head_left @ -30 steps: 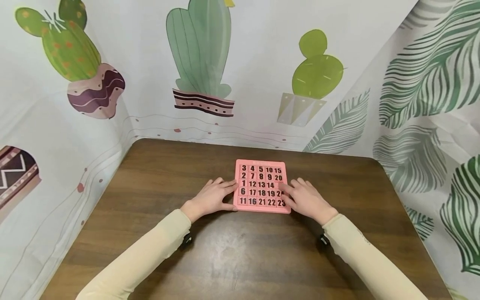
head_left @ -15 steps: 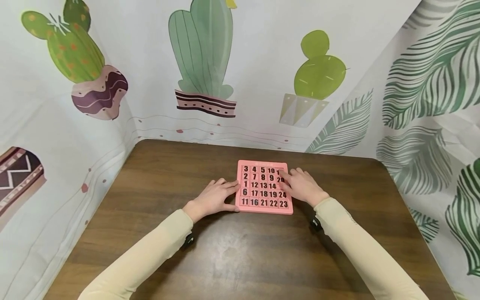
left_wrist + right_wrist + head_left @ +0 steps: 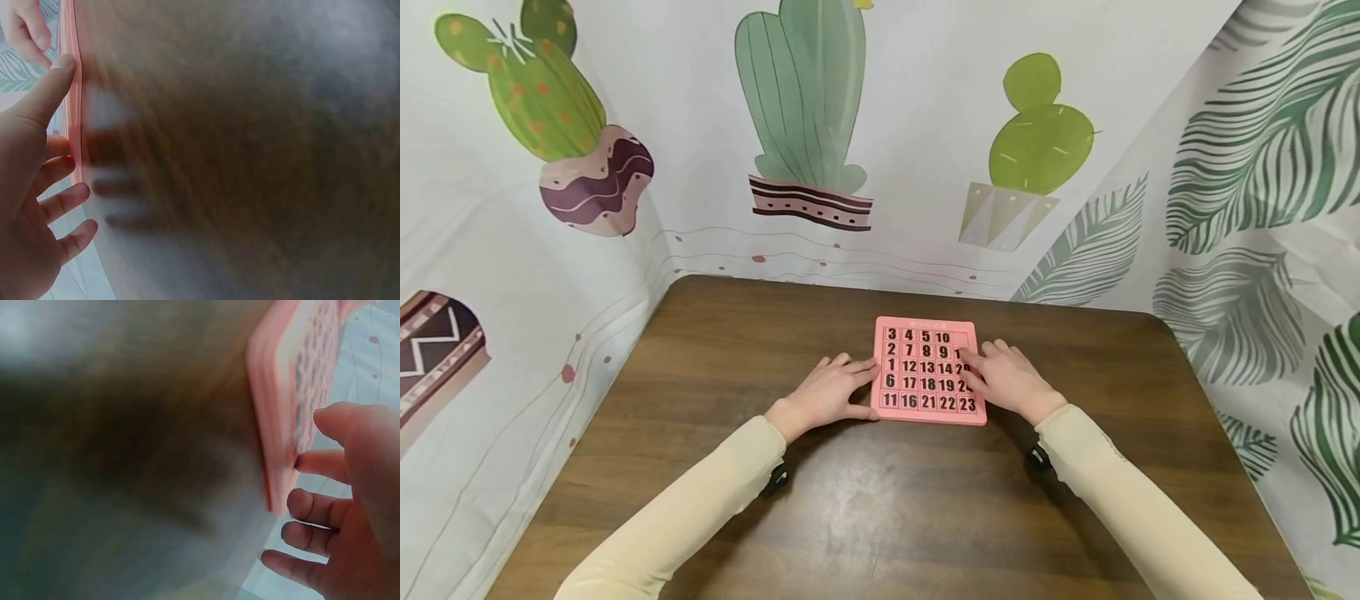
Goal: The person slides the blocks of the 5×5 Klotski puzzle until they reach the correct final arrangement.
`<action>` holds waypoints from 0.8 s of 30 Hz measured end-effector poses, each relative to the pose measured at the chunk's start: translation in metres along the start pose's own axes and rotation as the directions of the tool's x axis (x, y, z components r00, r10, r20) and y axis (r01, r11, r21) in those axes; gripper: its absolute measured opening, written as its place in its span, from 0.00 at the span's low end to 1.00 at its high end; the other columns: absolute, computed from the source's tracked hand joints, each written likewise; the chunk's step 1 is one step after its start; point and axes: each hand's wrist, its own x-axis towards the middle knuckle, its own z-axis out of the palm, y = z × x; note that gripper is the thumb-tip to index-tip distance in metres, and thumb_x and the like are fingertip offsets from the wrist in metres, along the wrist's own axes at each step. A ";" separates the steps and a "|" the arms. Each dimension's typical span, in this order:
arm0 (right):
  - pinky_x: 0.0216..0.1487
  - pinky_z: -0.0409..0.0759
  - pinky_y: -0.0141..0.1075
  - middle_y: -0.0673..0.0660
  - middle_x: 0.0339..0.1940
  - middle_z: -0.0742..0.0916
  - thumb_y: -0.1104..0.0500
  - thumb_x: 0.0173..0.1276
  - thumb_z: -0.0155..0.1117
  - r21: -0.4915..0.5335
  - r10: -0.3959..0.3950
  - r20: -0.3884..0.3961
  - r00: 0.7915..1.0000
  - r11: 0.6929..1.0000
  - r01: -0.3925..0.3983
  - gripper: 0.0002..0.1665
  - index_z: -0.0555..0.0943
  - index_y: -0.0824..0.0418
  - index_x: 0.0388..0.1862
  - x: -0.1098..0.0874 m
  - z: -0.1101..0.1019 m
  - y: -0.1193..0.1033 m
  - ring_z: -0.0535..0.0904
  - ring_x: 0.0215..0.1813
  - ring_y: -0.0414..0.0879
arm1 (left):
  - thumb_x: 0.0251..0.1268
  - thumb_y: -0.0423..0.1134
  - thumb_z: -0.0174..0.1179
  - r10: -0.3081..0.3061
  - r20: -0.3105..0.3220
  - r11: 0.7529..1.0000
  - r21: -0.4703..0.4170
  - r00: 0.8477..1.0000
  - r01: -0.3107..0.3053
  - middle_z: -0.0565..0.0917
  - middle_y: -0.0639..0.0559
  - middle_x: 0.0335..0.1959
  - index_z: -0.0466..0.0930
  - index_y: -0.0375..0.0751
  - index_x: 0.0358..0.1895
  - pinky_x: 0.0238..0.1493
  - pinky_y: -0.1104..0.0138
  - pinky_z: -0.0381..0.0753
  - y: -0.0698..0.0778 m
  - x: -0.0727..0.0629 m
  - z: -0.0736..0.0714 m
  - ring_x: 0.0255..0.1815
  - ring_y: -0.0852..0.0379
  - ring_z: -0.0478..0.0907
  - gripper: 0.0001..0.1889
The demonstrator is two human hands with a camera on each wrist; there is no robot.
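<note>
A pink sliding number puzzle (image 3: 925,412) lies flat on the table, black numbers on its tiles and a bare slot at the top right corner. My left hand (image 3: 823,396) rests its thumb and fingertips against the puzzle's left edge. In the left wrist view, the thumb (image 3: 53,84) touches the edge and the other fingers are spread and slightly bent. Over the rightmost column, my right hand (image 3: 1011,383) touches the tiles with its index finger, partly covering several numbers. The right wrist view shows its other fingers (image 3: 306,537) loosely bent, holding nothing.
The brown wooden table (image 3: 850,508) extends around the puzzle. Behind it hangs a white cloth (image 3: 925,83) printed with cacti and leaves. A dark wrist device (image 3: 775,479) shows under the left sleeve, another (image 3: 1040,457) under the right.
In the right column, the 15 and 20 tiles have slid down one place, leaving the top right slot bare. My right hand moved up, then slightly back down. My left hand stayed at the edge.
</note>
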 end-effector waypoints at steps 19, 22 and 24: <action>0.65 0.71 0.61 0.68 0.57 0.83 0.46 0.81 0.56 0.016 0.015 0.054 0.998 1.000 -0.016 0.29 0.76 0.53 0.76 0.039 0.005 -0.019 0.75 0.62 0.63 | 0.62 0.68 0.66 0.011 -0.003 1.000 -0.009 1.000 -0.011 0.69 0.49 0.79 0.69 0.45 0.78 0.63 0.45 0.72 0.004 0.001 0.001 0.64 0.48 0.70 0.46; 0.66 0.70 0.63 0.68 0.58 0.83 0.45 0.81 0.57 0.020 0.027 0.056 0.998 0.999 -0.029 0.30 0.76 0.53 0.76 0.036 0.004 -0.015 0.75 0.62 0.64 | 0.62 0.69 0.67 0.010 -0.011 1.000 0.005 1.000 -0.010 0.70 0.50 0.78 0.70 0.45 0.78 0.61 0.47 0.72 0.002 0.001 0.001 0.64 0.48 0.70 0.46; 0.64 0.70 0.62 0.68 0.56 0.83 0.45 0.81 0.57 0.021 0.034 0.057 0.998 0.999 -0.035 0.30 0.75 0.53 0.77 0.034 0.004 -0.012 0.75 0.59 0.63 | 0.62 0.69 0.67 0.006 -0.009 1.000 0.012 1.000 -0.006 0.70 0.50 0.78 0.70 0.46 0.78 0.61 0.47 0.72 0.001 0.002 0.001 0.64 0.48 0.70 0.46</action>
